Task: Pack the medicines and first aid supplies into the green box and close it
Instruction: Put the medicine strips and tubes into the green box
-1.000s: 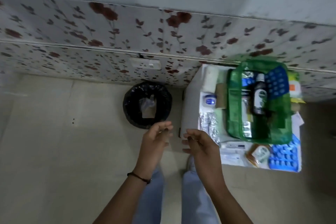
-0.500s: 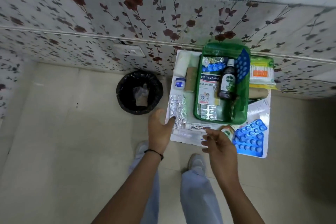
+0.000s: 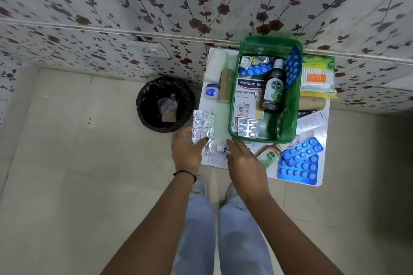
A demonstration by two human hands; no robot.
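The green box [image 3: 288,123] stands open on a small white table [image 3: 220,116] against the wall. Inside it are a Hansaplast carton [image 3: 248,98], a dark Dettol bottle [image 3: 272,87] and blue blister packs [image 3: 292,69]. My left hand [image 3: 187,152] is at the table's front left corner, thumb and fingers pinching the near end of the silver blister strips [image 3: 202,125]. With fingers spread, my right hand [image 3: 243,158] hovers just before the box's front edge, partly over a small white tube [image 3: 223,148].
Loose around the box lie blue blister packs [image 3: 299,163], a small Dettol bottle [image 3: 269,155], a cotton-bud pack [image 3: 317,77], a white bandage roll [image 3: 215,65], a brown roll [image 3: 225,85], a small jar [image 3: 211,90]. A black bin [image 3: 165,104] stands on the floor to the left.
The view swung right and closer to the table. Both hands moved forward from mid-air onto its front edge; my left hand took hold of the silver strips.
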